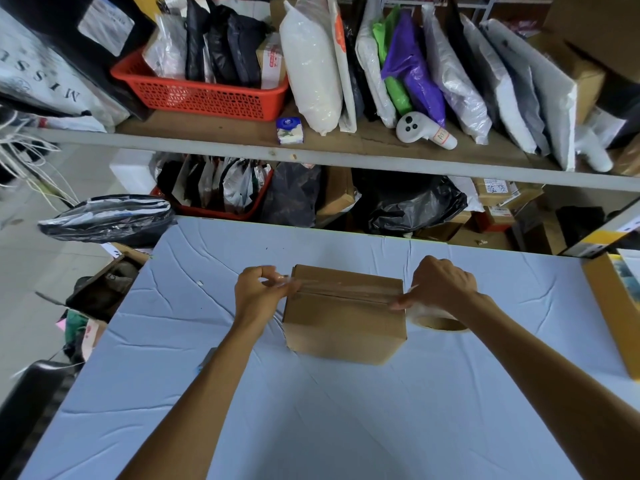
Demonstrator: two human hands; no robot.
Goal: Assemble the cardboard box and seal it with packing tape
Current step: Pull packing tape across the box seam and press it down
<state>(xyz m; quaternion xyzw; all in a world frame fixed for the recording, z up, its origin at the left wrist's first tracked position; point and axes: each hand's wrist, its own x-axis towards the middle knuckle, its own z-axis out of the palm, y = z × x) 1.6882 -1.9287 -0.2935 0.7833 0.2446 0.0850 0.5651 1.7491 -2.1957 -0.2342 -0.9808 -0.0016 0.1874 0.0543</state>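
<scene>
Head view of left hand [263,293] pinching tape strip [343,289] at left edge of cardboard box [343,329], right hand [440,285] curled round tape roll [437,323] at right edge.

A table [311,420] covered by a wrinkled pale blue cloth [194,327] carries a box [343,330] near its centre, with a tape roll [441,323] just beside the box at 3 o'clock.
</scene>
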